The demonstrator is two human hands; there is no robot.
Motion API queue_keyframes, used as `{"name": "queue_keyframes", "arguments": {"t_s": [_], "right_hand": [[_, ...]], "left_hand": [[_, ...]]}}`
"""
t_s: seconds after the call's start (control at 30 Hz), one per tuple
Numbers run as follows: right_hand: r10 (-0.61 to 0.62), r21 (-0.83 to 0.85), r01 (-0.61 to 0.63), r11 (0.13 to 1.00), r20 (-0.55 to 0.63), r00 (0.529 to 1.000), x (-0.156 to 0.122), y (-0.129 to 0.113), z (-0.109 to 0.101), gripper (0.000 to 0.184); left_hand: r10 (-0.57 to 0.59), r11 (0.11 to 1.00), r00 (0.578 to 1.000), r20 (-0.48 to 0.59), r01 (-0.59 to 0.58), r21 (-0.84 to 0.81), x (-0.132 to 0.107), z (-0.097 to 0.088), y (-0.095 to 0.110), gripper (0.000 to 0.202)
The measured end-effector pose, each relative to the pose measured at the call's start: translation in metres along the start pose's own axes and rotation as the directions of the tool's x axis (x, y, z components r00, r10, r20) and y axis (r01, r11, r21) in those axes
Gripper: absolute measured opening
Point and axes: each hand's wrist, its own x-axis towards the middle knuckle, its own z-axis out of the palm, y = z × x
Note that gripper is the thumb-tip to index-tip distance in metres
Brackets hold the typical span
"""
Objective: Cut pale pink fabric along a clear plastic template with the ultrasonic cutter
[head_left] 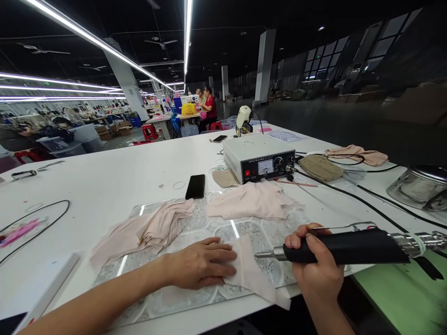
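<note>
My left hand (206, 264) lies flat with its fingers stretched out on a pale pink fabric piece (248, 267), which rests on a glass sheet (181, 298). One end of the fabric hangs over the table's front edge. My right hand (316, 265) is wrapped round a black-handled ultrasonic cutter (345, 246), its metal tip pointing left beside the fabric's right edge. Whether the tip touches the glass I cannot tell. Behind my left hand lies a fanned stack of pink fabric pieces (157, 228). A second pink pile (249, 202) lies farther back.
A white control box (256, 160) with a dial stands behind the piles, its black cable running right. A phone (195, 186) lies left of it. At right are a glass jar (419, 186) and khaki fabric (321, 167). People sit at sewing machines in the background.
</note>
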Motion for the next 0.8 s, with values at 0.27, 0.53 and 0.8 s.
{"name": "queue_keyframes", "arguments": {"t_s": [0.27, 0.53, 0.8], "right_hand": [[0.001, 0.01, 0.0, 1.0, -0.044, 0.999, 0.008, 0.007, 0.002, 0.029], [0.012, 0.014, -0.012, 1.0, -0.037, 0.999, 0.006, 0.013, 0.006, 0.028], [0.03, 0.035, -0.029, 0.999, -0.041, 0.999, 0.007, 0.013, 0.011, 0.031]], "left_hand": [[0.011, 0.999, 0.999, -0.037, -0.009, 0.041, 0.002, -0.002, -0.004, 0.035], [0.024, 1.0, 0.996, -0.087, -0.023, 0.013, 0.005, 0.003, -0.009, 0.031], [0.016, 1.0, 0.991, -0.13, -0.012, 0.029, 0.014, 0.0, -0.007, 0.027]]}}
